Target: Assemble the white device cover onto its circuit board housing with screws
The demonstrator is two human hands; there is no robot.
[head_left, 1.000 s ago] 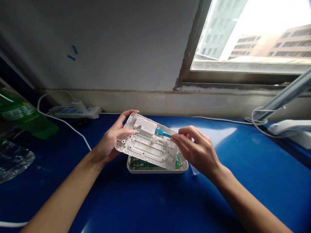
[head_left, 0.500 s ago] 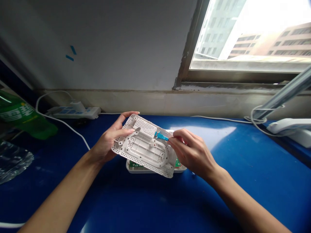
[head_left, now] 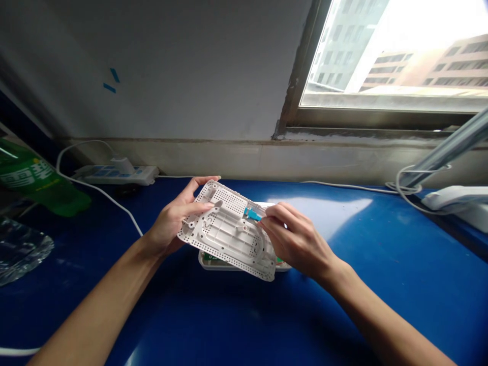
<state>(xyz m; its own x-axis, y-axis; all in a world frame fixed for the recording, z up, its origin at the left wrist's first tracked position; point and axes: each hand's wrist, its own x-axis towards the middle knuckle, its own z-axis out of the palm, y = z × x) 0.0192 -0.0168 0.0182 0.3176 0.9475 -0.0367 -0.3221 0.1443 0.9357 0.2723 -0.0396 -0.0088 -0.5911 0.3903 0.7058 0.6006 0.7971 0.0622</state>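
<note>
My left hand [head_left: 176, 216] grips the left end of a white perforated plastic cover [head_left: 232, 235], thumb on its ribbed inner face. The cover is held tilted, its right end lower. My right hand [head_left: 293, 234] pinches the lower end of a blue fibre-optic connector [head_left: 252, 214], which lies against the cover's upper right part. The fingers hide whatever leads off from the connector. Below the cover a white casing [head_left: 217, 268] sits on the table, with a green circuit board [head_left: 211, 258] partly showing inside it; the cover hides most of both.
On the left stand a green bottle [head_left: 41, 185] and a clear plastic bottle [head_left: 23, 249]. A power strip [head_left: 141, 175] with a plugged-in white charger [head_left: 122, 166] lies by the wall. A metal pole [head_left: 442, 152] wrapped with white cable rises at the right, under the window.
My right hand has shifted slightly left, its fingers now covering more of the blue connector's lower end. The cover has moved a little to the right in the view.
</note>
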